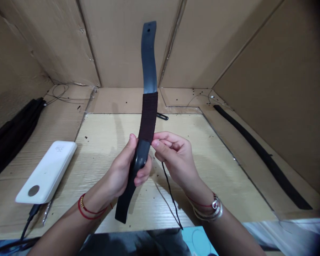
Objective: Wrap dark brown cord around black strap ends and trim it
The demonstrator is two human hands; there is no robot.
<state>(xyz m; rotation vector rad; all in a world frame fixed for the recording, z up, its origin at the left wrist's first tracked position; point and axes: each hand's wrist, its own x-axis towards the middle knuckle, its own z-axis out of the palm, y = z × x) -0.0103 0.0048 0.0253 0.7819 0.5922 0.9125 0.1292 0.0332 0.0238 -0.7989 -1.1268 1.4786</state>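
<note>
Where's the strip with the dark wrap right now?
The strip is near the middle of the head view, its lower part gripped in the left hand; the right hand has its fingertips by the wrap's lower end.

The left hand (122, 170) held a curved black strip (149, 60); beside it, the right hand (177, 156) pinched a thin black cord (170, 188).

At centre, a black strip (149, 64) wears a dark maroon wrap (148, 117), finely ribbed crosswise; lower left, the power bank (49, 167) is white, the bracelet (82, 203) red.
</note>
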